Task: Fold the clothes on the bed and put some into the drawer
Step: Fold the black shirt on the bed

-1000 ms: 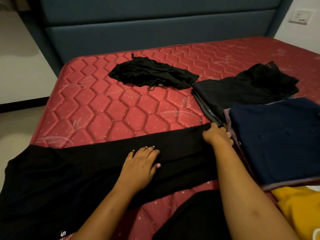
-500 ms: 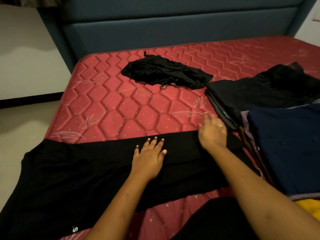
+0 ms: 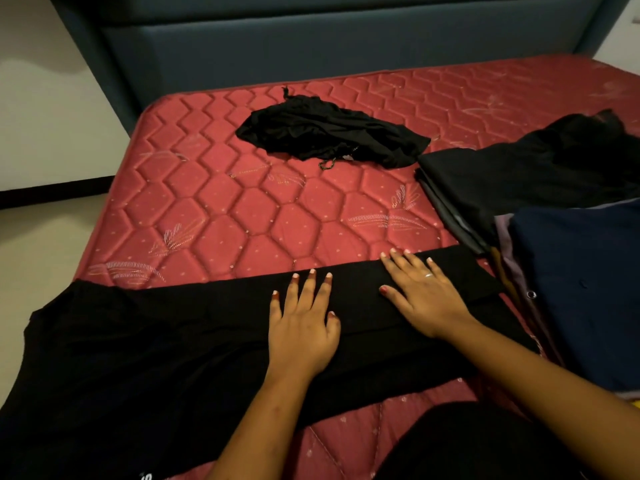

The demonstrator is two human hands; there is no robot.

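A long black garment lies flat along the near edge of the red quilted mattress, its long axis parallel to that edge. Its broader end spreads toward the left edge and its narrow folded end points right, at the folded navy garment. Both hands press on it with straight, spread fingers, grasping nothing: the left hand near its middle, the right hand on the narrow end. A crumpled black garment sits toward the head edge, and a folded black pile lies by the right edge.
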